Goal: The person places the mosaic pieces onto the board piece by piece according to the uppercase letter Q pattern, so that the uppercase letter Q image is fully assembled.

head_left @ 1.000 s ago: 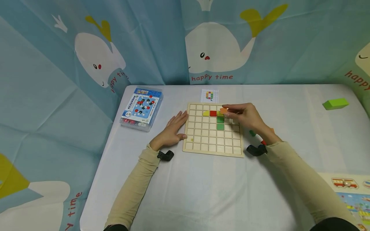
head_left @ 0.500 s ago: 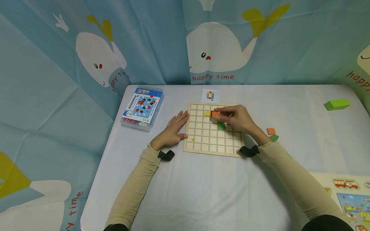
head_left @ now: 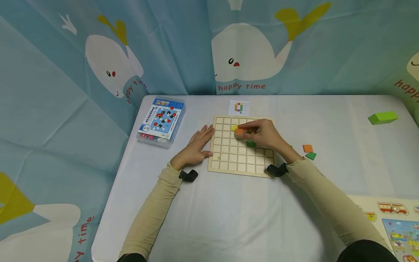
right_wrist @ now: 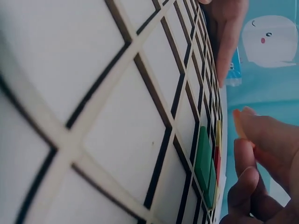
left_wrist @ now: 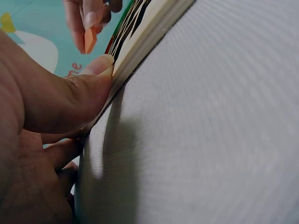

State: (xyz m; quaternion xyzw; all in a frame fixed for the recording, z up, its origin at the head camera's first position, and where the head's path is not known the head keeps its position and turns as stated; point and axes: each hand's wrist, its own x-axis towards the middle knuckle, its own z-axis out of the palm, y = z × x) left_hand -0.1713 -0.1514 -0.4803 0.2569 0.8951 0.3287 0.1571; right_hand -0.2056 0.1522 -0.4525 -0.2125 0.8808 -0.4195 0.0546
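Observation:
A wooden grid board (head_left: 229, 167) lies on the white table. My right hand (head_left: 263, 135) pinches an orange square tile (head_left: 239, 131) between thumb and fingers, held above the upper part of the grid. In the left wrist view that tile (left_wrist: 90, 40) is clear of the board. A yellow tile (head_left: 234, 127) sits in the grid beside it, and a green tile (head_left: 251, 143) lies lower right. The right wrist view also shows a red tile (right_wrist: 217, 163) in the grid. My left hand (head_left: 194, 148) rests at the board's left edge, fingers extended, thumb touching the rim.
Behind the board lies a small pattern card (head_left: 238, 107). A plastic box (head_left: 161, 122) stands at the left. Right of the board are an orange tile (head_left: 307, 148) and a green rounded piece (head_left: 311, 156). A green block (head_left: 383, 117) and a picture board (head_left: 363, 203) lie farther right.
My right hand has carried the orange tile leftward across the grid, uncovering the loose orange and green pieces at the right. My left hand has stayed at the board's edge.

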